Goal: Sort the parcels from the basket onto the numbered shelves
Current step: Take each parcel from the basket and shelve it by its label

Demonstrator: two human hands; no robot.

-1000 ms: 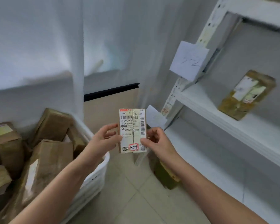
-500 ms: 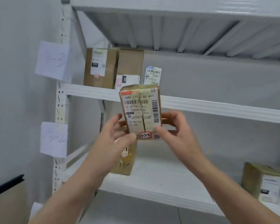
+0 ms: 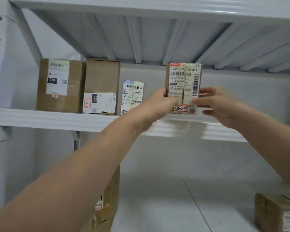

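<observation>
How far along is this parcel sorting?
Done: a large box, a second box and a small labelled parcel stand on the upper shelf; two more parcels sit on the lower shelf. In hand: left hand and right hand hold the parcel tagged 3-3-4 at the upper shelf, right of those. Left: releasing it; the basket is out of view.

Lower parcel [image 3: 113, 198] mostly hidden behind the left arm [image 3: 74, 173].

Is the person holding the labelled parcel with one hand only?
No, the left hand and the right hand both grip the parcel, one at each side.
</observation>
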